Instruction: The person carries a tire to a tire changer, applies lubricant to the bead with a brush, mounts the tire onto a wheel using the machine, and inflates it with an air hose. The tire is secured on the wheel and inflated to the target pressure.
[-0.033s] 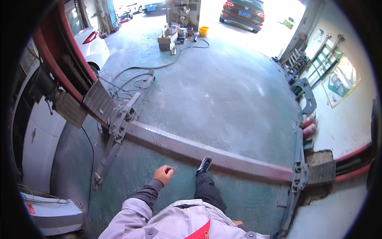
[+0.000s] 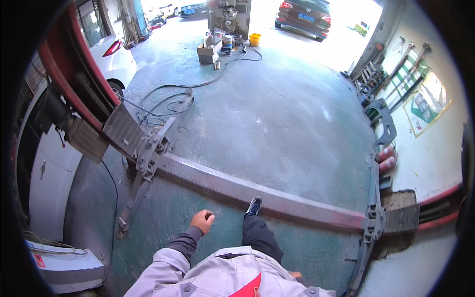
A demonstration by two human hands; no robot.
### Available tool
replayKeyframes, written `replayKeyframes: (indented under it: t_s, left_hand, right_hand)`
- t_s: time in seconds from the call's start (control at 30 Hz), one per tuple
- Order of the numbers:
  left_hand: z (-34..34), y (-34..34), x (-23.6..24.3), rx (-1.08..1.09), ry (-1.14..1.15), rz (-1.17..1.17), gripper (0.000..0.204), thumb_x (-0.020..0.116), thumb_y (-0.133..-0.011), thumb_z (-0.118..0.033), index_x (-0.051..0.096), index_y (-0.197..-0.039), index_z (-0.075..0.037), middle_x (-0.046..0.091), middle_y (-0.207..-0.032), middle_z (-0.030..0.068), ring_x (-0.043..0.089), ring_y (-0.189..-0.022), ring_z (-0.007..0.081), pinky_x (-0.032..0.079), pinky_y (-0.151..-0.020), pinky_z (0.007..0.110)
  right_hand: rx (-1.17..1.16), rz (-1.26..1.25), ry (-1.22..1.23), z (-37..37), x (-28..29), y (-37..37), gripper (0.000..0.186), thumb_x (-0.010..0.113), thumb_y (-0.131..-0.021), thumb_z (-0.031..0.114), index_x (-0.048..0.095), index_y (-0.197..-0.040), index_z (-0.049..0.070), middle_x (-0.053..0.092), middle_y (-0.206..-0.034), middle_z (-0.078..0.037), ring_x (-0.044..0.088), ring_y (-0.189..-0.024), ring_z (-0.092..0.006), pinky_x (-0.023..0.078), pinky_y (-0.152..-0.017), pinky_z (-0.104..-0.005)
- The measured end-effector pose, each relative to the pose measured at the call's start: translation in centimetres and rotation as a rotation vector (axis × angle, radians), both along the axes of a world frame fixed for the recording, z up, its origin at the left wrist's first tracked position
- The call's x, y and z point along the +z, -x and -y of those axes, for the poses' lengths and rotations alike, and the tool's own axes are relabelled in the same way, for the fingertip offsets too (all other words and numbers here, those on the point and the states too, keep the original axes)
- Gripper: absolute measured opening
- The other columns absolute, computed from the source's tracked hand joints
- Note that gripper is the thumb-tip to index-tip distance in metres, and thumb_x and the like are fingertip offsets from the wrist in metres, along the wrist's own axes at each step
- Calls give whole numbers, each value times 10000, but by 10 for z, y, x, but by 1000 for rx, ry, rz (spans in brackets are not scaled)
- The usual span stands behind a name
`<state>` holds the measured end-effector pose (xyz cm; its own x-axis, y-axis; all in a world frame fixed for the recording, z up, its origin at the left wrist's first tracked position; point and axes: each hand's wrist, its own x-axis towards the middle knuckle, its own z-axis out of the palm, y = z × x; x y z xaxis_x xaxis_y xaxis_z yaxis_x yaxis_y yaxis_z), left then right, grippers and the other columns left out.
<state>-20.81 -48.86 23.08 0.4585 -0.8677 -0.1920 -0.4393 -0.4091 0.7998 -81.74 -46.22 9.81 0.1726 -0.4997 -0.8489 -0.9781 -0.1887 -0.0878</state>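
Note:
My left hand hangs in front of my body over the green floor, its fingers curled in with nothing seen in them. It touches nothing. Only a small part of my right hand shows beside my jacket at the lower edge; its fingers are hidden. One shoe of mine is at the near edge of a long metal cross beam with a patterned top, which runs between two red lift posts. Jointed lift arms sit at the beam's left end, and another lift arm stands at its right end.
A hose lies coiled beyond the beam on the left. Farther off are a cardboard box with cans and a yellow bucket. White cars stand at left, a brown car outside. Red cylinders lie by the right wall.
The view has shifted very slightly. My left hand keeps its curled shape and nearly the same place.

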Motion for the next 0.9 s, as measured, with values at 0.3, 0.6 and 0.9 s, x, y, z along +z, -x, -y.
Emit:
replayKeyframes:
  t_s: [0.3, 0.6, 0.9]
  left_hand:
    - [25, -77, -16, 381, -654, 116, 376, 691, -839, -391, 776, -958, -44, 757, -1011, 196, 718, -987, 370, 553, -914, 461]
    - [241, -132, -67, 547, -728, -7, 351, 724, -840, -364, 758, -917, -24, 755, -972, 209, 725, -939, 364, 562, -886, 447]
    - [679, -363, -35, 214, -429, 67, 367, 676, -885, -372, 730, -998, -27, 737, -1029, 222, 697, -990, 398, 545, -890, 478]
  right_hand:
    - [-247, 264, 343, 552, 69, -216, 631, 629, -881, 556, 735, -1095, -28, 721, -1072, -289, 684, -1075, -435, 523, -976, -493]
    - [-464, 820, 529, 855, 124, -401, 446, 682, -920, 433, 726, -847, -5, 744, -799, -152, 713, -750, -264, 553, -725, -417]
    - [-98, -93, -162, 875, 43, -284, 483, 513, -959, 514, 627, -1383, 314, 649, -1388, -120, 637, -1242, -363, 501, -1056, -457]
